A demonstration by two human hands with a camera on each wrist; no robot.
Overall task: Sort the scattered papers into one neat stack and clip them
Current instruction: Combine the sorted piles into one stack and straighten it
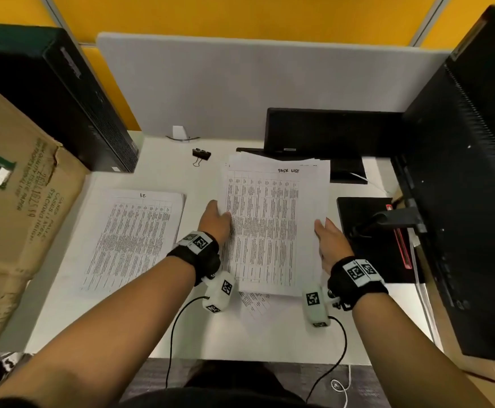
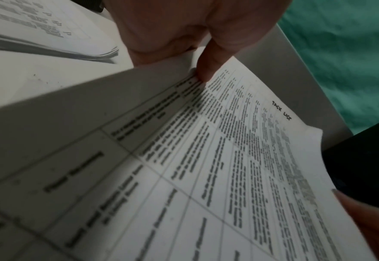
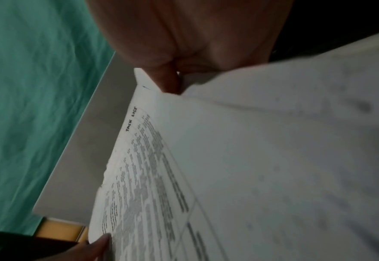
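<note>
Both hands hold a sheaf of printed papers (image 1: 272,228) headed "TASK LIST" just above the white desk (image 1: 122,319). My left hand (image 1: 215,219) pinches its left edge, the thumb (image 2: 206,70) lying on the top sheet (image 2: 228,176). At the right edge my right hand (image 1: 327,234) grips it, thumb (image 3: 168,83) pressed on the sheaf (image 3: 251,159). A second stack (image 1: 134,237) of printed sheets lies flat at the left. One loose sheet (image 1: 255,303) shows on the desk under the held sheaf. A black binder clip (image 1: 201,154) sits near the back.
A cardboard box (image 1: 13,201) and a black computer tower (image 1: 63,92) crowd the left side. At the right stand a large monitor (image 1: 475,172) and a black pad (image 1: 369,240). A dark laptop (image 1: 328,134) sits behind the sheaf, against the grey partition (image 1: 240,83).
</note>
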